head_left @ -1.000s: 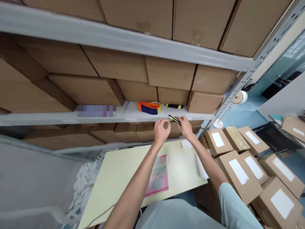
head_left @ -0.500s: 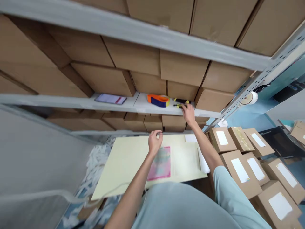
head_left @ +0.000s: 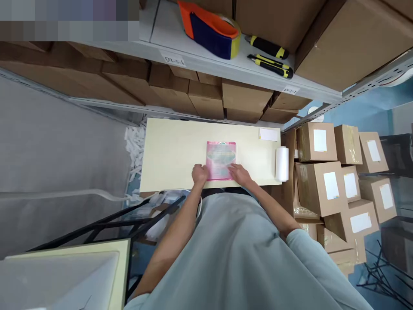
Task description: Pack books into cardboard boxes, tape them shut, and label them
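A flat pink packet point(head_left: 221, 160) with a pale green oval on its front lies on the cream tabletop point(head_left: 174, 150), near its front edge. My left hand point(head_left: 200, 174) is closed at the packet's lower left corner, fingers curled against the edge. At the lower right side, my right hand point(head_left: 240, 174) rests with its fingers stretched out over the packet. On the shelf above lie a tape dispenser point(head_left: 211, 32) in orange and dark blue, a black and yellow utility knife point(head_left: 269, 46), and a second utility knife point(head_left: 272, 65) in front of it.
A white roll point(head_left: 282, 164) and a white label sheet point(head_left: 268, 134) sit at the table's right end. Labelled cardboard boxes point(head_left: 325, 189) are stacked to the right. The grey metal shelf edge point(head_left: 206, 66) overhangs the table's back. A white-topped table point(head_left: 64, 275) stands at lower left.
My right hand has left the utility knife on the shelf and come down to the packet. My left hand has dropped to the packet's corner. The view has tilted down.
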Demonstrator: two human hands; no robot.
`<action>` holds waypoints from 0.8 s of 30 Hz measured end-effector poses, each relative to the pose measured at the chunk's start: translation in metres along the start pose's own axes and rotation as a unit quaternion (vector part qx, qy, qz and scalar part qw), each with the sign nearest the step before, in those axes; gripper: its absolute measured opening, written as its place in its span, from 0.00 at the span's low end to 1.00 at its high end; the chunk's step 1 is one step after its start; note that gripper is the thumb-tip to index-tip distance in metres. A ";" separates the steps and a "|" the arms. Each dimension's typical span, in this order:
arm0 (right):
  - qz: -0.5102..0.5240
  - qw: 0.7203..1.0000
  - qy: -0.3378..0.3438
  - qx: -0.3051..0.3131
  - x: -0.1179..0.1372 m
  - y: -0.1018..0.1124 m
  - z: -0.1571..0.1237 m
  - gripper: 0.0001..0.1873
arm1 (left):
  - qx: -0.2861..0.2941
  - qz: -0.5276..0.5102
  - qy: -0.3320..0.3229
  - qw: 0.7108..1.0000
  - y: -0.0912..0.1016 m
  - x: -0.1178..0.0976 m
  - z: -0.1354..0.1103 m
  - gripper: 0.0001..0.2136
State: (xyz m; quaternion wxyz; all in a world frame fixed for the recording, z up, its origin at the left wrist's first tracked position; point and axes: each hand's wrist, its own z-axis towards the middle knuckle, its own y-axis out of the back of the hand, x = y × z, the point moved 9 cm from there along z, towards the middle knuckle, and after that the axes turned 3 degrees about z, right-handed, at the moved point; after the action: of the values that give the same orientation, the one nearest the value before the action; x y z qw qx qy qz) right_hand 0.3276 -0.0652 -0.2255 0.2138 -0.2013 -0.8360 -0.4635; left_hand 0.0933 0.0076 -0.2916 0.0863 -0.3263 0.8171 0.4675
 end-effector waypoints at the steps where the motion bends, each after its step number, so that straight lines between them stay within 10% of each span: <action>1: 0.001 1.000 -0.005 0.001 -0.005 -0.003 0.000 0.24 | 0.008 -0.012 0.010 1.000 -0.002 0.004 0.004 0.18; 9: 0.115 0.993 -0.028 -0.015 -0.030 -0.016 0.005 0.19 | 0.095 -0.163 -0.002 0.982 -0.015 -0.007 0.002 0.15; 13: 0.182 0.976 -0.059 -0.104 -0.041 0.012 0.007 0.26 | 0.128 -0.259 -0.050 0.956 0.002 -0.034 -0.016 0.25; 17: 0.449 0.861 -0.136 -0.196 -0.054 0.055 0.002 0.48 | 0.158 -0.335 -0.110 0.922 0.041 -0.070 -0.039 0.33; 24: 0.620 0.765 0.025 -0.171 0.026 0.146 0.002 0.38 | 0.132 -0.409 -0.199 0.881 0.130 -0.139 -0.071 0.38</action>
State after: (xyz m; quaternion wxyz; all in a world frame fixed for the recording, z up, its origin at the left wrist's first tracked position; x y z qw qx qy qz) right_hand 0.3837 0.0113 -0.1115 0.4377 -0.6971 -0.4306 -0.3701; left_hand 0.1330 0.0574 -0.0987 0.4725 -0.5173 0.6308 0.3336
